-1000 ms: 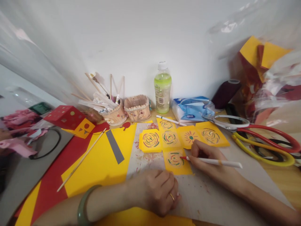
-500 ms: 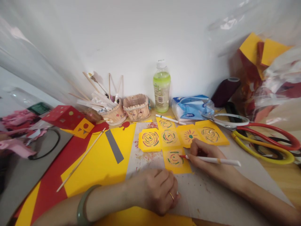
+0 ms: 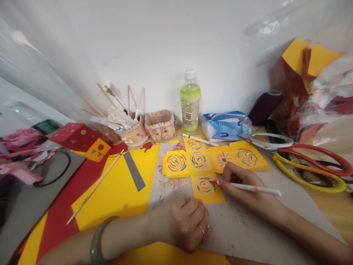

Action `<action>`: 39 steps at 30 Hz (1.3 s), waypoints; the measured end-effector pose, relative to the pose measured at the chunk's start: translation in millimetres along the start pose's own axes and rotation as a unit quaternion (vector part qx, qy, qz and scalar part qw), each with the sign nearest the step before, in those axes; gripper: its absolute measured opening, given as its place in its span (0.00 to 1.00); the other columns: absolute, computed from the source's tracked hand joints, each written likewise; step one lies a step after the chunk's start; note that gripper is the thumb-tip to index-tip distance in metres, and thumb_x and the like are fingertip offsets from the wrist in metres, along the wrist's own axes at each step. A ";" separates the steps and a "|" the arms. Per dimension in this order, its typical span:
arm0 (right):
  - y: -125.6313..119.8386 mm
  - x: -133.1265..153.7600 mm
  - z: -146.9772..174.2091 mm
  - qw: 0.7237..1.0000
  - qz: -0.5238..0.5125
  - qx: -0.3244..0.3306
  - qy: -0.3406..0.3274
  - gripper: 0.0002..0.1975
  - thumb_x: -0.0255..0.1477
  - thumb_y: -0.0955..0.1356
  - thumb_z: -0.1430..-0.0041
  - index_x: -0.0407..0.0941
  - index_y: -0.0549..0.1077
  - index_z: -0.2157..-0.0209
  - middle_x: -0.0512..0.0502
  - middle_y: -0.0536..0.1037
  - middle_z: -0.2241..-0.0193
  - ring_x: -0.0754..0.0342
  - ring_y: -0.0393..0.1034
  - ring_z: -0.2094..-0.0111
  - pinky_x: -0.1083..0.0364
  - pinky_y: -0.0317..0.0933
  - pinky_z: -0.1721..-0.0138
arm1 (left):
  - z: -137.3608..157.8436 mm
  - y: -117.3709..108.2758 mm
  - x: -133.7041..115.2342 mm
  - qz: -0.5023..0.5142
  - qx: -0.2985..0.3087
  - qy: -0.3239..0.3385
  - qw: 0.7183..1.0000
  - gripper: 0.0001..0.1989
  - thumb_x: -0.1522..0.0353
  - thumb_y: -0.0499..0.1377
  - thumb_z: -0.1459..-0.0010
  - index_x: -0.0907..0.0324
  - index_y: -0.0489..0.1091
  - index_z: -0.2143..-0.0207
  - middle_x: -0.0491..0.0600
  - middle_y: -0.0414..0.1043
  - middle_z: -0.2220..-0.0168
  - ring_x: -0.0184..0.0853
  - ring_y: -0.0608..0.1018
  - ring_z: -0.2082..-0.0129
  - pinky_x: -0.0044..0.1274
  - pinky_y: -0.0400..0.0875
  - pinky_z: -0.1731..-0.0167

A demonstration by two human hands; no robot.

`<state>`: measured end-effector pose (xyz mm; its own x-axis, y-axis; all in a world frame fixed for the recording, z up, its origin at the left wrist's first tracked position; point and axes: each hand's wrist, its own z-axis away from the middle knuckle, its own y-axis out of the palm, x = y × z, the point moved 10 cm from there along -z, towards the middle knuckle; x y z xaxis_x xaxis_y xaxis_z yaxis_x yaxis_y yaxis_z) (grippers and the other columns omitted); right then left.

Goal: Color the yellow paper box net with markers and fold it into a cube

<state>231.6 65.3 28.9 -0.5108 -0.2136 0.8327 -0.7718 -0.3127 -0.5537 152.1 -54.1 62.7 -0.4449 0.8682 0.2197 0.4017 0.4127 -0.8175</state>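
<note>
My right hand (image 3: 242,184) pinches a white marker (image 3: 259,189), its red tip touching the lowest panel of a yellow paper cutout (image 3: 198,162). That panel carries rings of short coloured strokes. Similar swirls cover other panels, and one bears a sunburst with a green centre. Below the cutout my left hand (image 3: 187,224) rests closed on the grey board (image 3: 237,228); a small white bit shows at its fingers, too hidden to name. A second white marker (image 3: 200,140) lies across the cutout's top panel.
Scissors (image 3: 306,154) with red and yellow handles lie at right. Behind stand a green drink bottle (image 3: 190,103), a tissue pack (image 3: 224,127) and two small baskets (image 3: 161,127). Yellow paper (image 3: 118,187), a grey strip (image 3: 134,172), a wooden stick (image 3: 95,187) and a red box (image 3: 73,138) are at left.
The red marker tip has shifted very slightly left and up on the lowest panel. My left hand stays in place.
</note>
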 end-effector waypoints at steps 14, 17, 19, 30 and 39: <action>-0.4 -4.5 0.9 1.000 -0.004 0.007 0.007 0.13 0.34 0.62 0.48 0.47 0.55 0.81 0.55 0.58 0.83 0.58 0.51 0.79 0.59 0.47 0.80 | -1.2 -1.7 -0.2 -0.005 -0.004 0.005 1.000 0.11 0.71 0.51 0.44 0.66 0.70 0.74 0.52 0.74 0.75 0.31 0.74 0.77 0.22 0.68 0.80; 1.0 -2.4 2.0 1.000 -0.003 0.016 0.003 0.13 0.33 0.62 0.48 0.46 0.54 0.81 0.54 0.59 0.83 0.58 0.52 0.79 0.59 0.48 0.80 | -0.6 -2.1 0.2 -0.001 -0.008 0.000 1.000 0.11 0.70 0.51 0.44 0.67 0.70 0.73 0.53 0.74 0.75 0.32 0.74 0.77 0.22 0.68 0.81; 0.6 -2.1 2.7 1.000 -0.002 0.015 0.000 0.14 0.34 0.62 0.47 0.46 0.54 0.81 0.54 0.58 0.83 0.58 0.52 0.79 0.59 0.48 0.80 | -0.2 -2.1 -0.3 0.000 -0.011 0.000 1.000 0.11 0.70 0.51 0.44 0.68 0.70 0.72 0.54 0.74 0.74 0.32 0.74 0.76 0.22 0.68 0.81; -2.2 -2.0 2.9 1.000 0.004 0.000 -0.003 0.14 0.35 0.62 0.47 0.46 0.55 0.81 0.54 0.59 0.82 0.58 0.53 0.79 0.59 0.50 0.80 | -2.3 -3.6 0.2 -0.002 -0.013 -0.002 1.000 0.11 0.70 0.51 0.44 0.68 0.71 0.72 0.53 0.74 0.74 0.32 0.74 0.77 0.22 0.67 0.81; -0.1 -5.1 1.5 1.000 -0.004 0.015 -0.014 0.14 0.33 0.63 0.48 0.46 0.55 0.81 0.55 0.59 0.83 0.58 0.53 0.80 0.59 0.48 0.80 | -0.9 -4.1 0.5 -0.002 -0.018 -0.002 1.000 0.11 0.70 0.51 0.44 0.68 0.71 0.71 0.53 0.74 0.74 0.32 0.74 0.77 0.22 0.67 0.82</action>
<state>234.8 65.1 24.7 -0.4933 -0.2364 0.8371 -0.7637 -0.3429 -0.5469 150.9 -55.1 66.7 -0.4506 0.8650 0.2206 0.4279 0.4261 -0.7970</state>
